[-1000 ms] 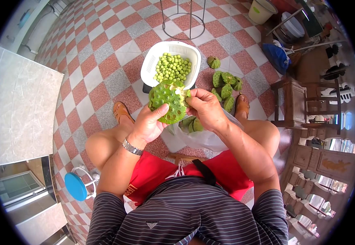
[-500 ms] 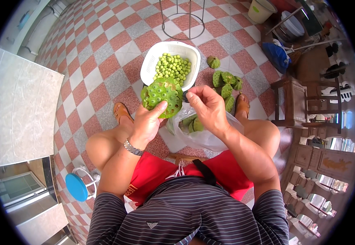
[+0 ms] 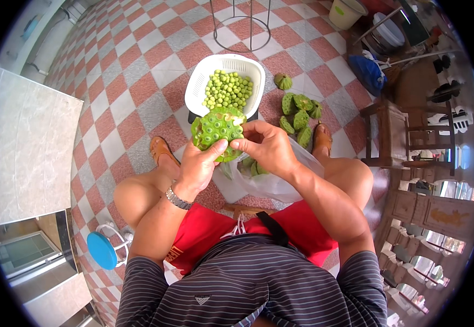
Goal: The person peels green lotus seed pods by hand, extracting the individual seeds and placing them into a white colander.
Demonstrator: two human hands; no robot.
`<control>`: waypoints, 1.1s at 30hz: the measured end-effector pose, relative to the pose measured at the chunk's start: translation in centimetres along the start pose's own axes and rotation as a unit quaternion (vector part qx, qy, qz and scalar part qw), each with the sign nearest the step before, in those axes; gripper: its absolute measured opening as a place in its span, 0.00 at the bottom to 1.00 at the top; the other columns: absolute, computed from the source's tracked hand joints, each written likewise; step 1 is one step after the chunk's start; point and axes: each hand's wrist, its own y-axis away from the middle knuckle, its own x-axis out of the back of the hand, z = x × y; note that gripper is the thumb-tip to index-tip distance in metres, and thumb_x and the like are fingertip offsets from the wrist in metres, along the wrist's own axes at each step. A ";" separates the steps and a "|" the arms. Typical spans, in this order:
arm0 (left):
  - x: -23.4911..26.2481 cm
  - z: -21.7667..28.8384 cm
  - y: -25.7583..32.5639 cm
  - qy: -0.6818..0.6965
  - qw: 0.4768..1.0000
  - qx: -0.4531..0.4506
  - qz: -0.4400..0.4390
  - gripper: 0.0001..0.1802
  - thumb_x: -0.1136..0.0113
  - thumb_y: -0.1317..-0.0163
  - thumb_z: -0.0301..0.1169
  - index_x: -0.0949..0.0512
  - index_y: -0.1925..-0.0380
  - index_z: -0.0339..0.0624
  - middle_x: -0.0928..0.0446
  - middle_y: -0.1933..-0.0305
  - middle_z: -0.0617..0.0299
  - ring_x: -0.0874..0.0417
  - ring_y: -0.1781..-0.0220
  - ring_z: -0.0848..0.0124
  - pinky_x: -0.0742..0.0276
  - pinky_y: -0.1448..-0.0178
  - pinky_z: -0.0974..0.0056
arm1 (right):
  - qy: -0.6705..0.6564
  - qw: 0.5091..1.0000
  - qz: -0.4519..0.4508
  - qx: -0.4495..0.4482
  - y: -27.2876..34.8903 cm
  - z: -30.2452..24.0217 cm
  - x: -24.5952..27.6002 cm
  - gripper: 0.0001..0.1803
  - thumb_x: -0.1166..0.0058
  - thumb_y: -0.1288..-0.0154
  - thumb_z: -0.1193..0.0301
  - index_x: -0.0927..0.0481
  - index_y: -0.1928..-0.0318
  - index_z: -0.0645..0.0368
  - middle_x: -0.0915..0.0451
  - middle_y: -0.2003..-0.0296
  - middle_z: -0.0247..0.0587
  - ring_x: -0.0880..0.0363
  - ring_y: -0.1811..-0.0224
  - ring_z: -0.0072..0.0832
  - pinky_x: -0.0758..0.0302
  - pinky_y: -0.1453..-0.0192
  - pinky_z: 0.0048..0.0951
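Note:
A round green lotus seed pod (image 3: 219, 131), its face up and dotted with seeds in holes, is gripped in my left hand (image 3: 197, 166), the thumb lying over its near rim. At its right edge my right hand (image 3: 269, 146) is closed, thumb and fingers gripping the rim; whether a seed is between them cannot be seen. Just beyond the pod stands a white plastic basket (image 3: 195, 82) with many loose green lotus seeds (image 3: 228, 87) in it. Below my right hand, a clear plastic bag (image 3: 264, 185) holds more green pods, partly hidden by that hand.
Several spent-looking pods (image 3: 302, 103) lie on the checkered tile floor (image 3: 158, 76) right of the basket. A wire stand (image 3: 242, 48) is at the far side, a wooden chair (image 3: 392, 136) at the right, a blue-topped stool (image 3: 102, 250) at the left. My sandalled feet flank the bag.
My right hand has moved left and slightly down, from beside the pod onto its right edge. The pod has shifted and turned a little in my left hand.

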 end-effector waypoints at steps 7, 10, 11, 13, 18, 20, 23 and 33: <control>0.2 0.4 0.2 0.040 0.998 0.027 -0.027 0.25 0.40 0.30 0.23 0.31 0.35 0.38 0.23 0.38 0.56 0.20 0.38 0.66 0.22 0.35 0.59 | -0.188 0.972 -0.099 -0.096 -0.8 -0.6 1.2 0.12 0.32 0.34 0.70 0.15 0.56 0.64 0.14 0.64 0.34 0.19 0.63 0.19 0.21 0.57 0.24; 0.4 0.4 0.3 0.049 0.998 0.034 -0.020 0.25 0.40 0.30 0.23 0.31 0.35 0.39 0.23 0.38 0.57 0.20 0.38 0.66 0.22 0.35 0.58 | -0.188 0.972 -0.105 -0.092 -0.9 -0.5 1.2 0.10 0.35 0.31 0.69 0.15 0.56 0.63 0.14 0.64 0.35 0.19 0.63 0.19 0.21 0.57 0.24; 0.5 0.4 0.3 0.053 0.998 0.039 -0.016 0.25 0.40 0.30 0.23 0.31 0.35 0.39 0.23 0.38 0.57 0.20 0.38 0.66 0.22 0.35 0.58 | -0.188 0.972 -0.105 -0.092 -1.0 -0.3 1.2 0.10 0.35 0.31 0.69 0.15 0.56 0.63 0.14 0.64 0.35 0.19 0.63 0.19 0.21 0.57 0.24; 0.7 0.4 0.3 0.061 0.997 0.045 -0.012 0.25 0.40 0.30 0.24 0.31 0.35 0.40 0.23 0.38 0.57 0.20 0.39 0.66 0.22 0.35 0.58 | -0.226 0.960 -0.102 -0.132 -1.2 0.1 1.4 0.11 0.38 0.29 0.67 0.15 0.55 0.63 0.14 0.63 0.35 0.19 0.63 0.19 0.20 0.56 0.24; 0.9 0.5 0.2 0.090 0.994 0.066 -0.003 0.24 0.40 0.29 0.26 0.32 0.35 0.40 0.22 0.39 0.58 0.19 0.39 0.66 0.22 0.35 0.57 | -0.264 0.946 -0.099 -0.162 -1.3 -0.2 1.5 0.13 0.42 0.26 0.65 0.17 0.52 0.62 0.16 0.63 0.33 0.20 0.65 0.19 0.20 0.56 0.23; 1.1 0.3 0.2 0.080 0.995 0.060 -0.015 0.24 0.41 0.29 0.26 0.32 0.35 0.40 0.23 0.38 0.57 0.20 0.39 0.65 0.22 0.35 0.57 | -0.281 0.938 -0.097 -0.177 -1.4 -0.3 1.7 0.12 0.43 0.25 0.65 0.18 0.51 0.61 0.17 0.64 0.32 0.20 0.66 0.20 0.20 0.56 0.23; 1.0 0.5 0.1 0.089 0.994 0.066 -0.004 0.23 0.41 0.28 0.26 0.32 0.35 0.40 0.23 0.38 0.57 0.20 0.39 0.65 0.22 0.35 0.56 | -0.350 0.904 -0.120 -0.213 -1.4 -0.6 2.2 0.09 0.45 0.25 0.67 0.19 0.53 0.59 0.18 0.65 0.32 0.20 0.66 0.20 0.20 0.59 0.23; 0.4 0.3 0.1 0.029 0.999 0.019 0.029 0.22 0.41 0.29 0.23 0.30 0.36 0.39 0.22 0.39 0.56 0.19 0.40 0.66 0.19 0.37 0.59 | -0.177 0.976 -0.059 -0.113 -0.8 -1.1 1.0 0.14 0.36 0.32 0.66 0.18 0.54 0.63 0.18 0.67 0.32 0.22 0.65 0.18 0.24 0.62 0.23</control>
